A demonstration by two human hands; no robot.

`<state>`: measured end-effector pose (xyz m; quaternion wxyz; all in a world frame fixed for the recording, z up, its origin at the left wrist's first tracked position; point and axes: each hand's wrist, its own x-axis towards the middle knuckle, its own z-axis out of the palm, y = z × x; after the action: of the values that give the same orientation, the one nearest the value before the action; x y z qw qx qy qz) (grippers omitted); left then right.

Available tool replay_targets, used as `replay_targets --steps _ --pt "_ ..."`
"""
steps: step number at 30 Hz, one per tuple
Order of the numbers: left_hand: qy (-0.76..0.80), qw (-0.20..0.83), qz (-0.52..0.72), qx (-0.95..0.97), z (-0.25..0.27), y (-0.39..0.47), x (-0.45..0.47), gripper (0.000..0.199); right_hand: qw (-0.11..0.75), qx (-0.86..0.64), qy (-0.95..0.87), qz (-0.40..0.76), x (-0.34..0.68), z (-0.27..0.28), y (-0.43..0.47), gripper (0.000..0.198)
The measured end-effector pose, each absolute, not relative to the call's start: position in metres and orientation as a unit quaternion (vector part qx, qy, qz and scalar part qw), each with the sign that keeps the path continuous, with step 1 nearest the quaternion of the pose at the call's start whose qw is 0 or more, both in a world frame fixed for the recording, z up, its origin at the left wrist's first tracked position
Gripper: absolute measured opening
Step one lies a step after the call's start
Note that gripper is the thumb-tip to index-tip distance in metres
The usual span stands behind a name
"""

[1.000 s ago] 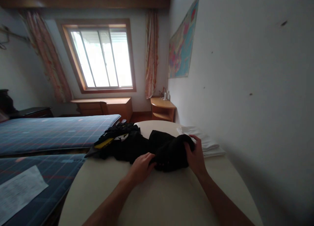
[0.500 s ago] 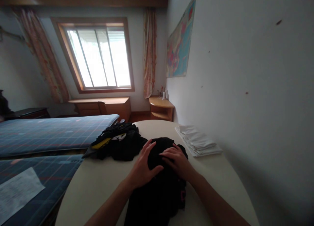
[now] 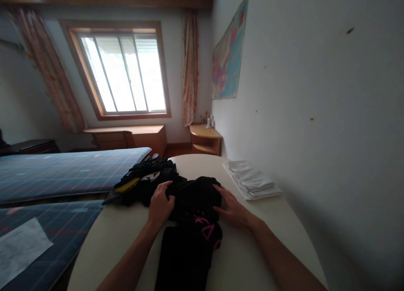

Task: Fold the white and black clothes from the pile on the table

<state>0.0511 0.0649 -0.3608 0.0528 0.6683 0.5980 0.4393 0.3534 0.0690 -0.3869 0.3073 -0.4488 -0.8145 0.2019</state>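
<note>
A black garment (image 3: pixel 195 198) with a pink printed design lies bunched on the round cream table (image 3: pixel 120 236), its smoother part running down toward me. My left hand (image 3: pixel 160 205) is at the garment's left side, with thumb and fingers apart against the cloth. On the opposite side, my right hand (image 3: pixel 233 209) rests its spread fingertips on the right edge. Both hands look open, neither closed round a fold. Just beyond my left hand sits a pile of dark clothes (image 3: pixel 135 194) with yellow and white patches.
Folded white cloth (image 3: pixel 252 181) lies at the table's right, near the wall (image 3: pixel 315 165). Blue checked mattresses (image 3: pixel 78 169) stand to the left, one bearing a sheet of paper (image 3: pixel 23 251). A small corner shelf (image 3: pixel 206 133) and a desk (image 3: pixel 148 133) are at the back.
My hands have moved apart, the left one leftward and the right one to the garment's right edge. The garment is spread wider and more of its pink print shows.
</note>
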Motion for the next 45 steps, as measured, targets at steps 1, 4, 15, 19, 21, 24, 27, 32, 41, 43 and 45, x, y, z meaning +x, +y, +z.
replay_targets --steps 1,4,15,19,21,24,27,32,41,43,45 --pt "0.562 0.037 0.444 0.697 -0.361 0.064 0.052 0.056 0.304 -0.443 -0.818 0.208 0.35 -0.39 0.069 0.075" --pt "0.457 0.051 0.381 0.802 -0.362 0.054 0.062 0.07 0.314 -0.43 -0.822 0.203 0.336 -0.389 0.067 0.056" --pt "0.388 0.349 0.286 0.804 -0.346 0.027 0.081 0.04 0.496 -0.422 -0.673 0.352 0.343 -0.345 0.05 0.04" --pt "0.454 0.339 0.431 0.703 -0.342 0.042 0.074 0.034 0.532 -0.37 -0.639 0.414 0.341 -0.352 0.056 0.065" --pt "0.511 0.294 0.503 0.631 -0.343 0.054 0.062 0.034 0.507 -0.363 -0.672 0.399 0.338 -0.36 0.061 0.072" --pt "0.588 0.241 0.543 0.548 -0.349 0.067 0.044 0.032 0.455 -0.423 -0.707 0.338 0.332 -0.374 0.065 0.072" --pt "0.593 0.191 0.589 0.515 -0.353 0.069 0.037 0.034 0.411 -0.447 -0.731 0.31 0.326 -0.384 0.067 0.049" --pt "0.471 0.026 0.583 0.661 -0.35 0.054 0.053 0.044 0.443 -0.434 -0.732 0.282 0.319 -0.379 0.065 0.026" --pt "0.575 0.03 0.334 0.747 -0.366 0.056 0.059 0.052 0.555 -0.398 -0.608 0.405 0.333 -0.355 0.064 0.036" --pt "0.606 0.031 0.324 0.726 -0.364 0.058 0.054 0.041 0.555 -0.387 -0.602 0.425 0.336 -0.356 0.066 0.041" --pt "0.638 0.028 0.337 0.692 -0.359 0.06 0.049 0.031 0.542 -0.361 -0.621 0.437 0.337 -0.359 0.067 0.05"
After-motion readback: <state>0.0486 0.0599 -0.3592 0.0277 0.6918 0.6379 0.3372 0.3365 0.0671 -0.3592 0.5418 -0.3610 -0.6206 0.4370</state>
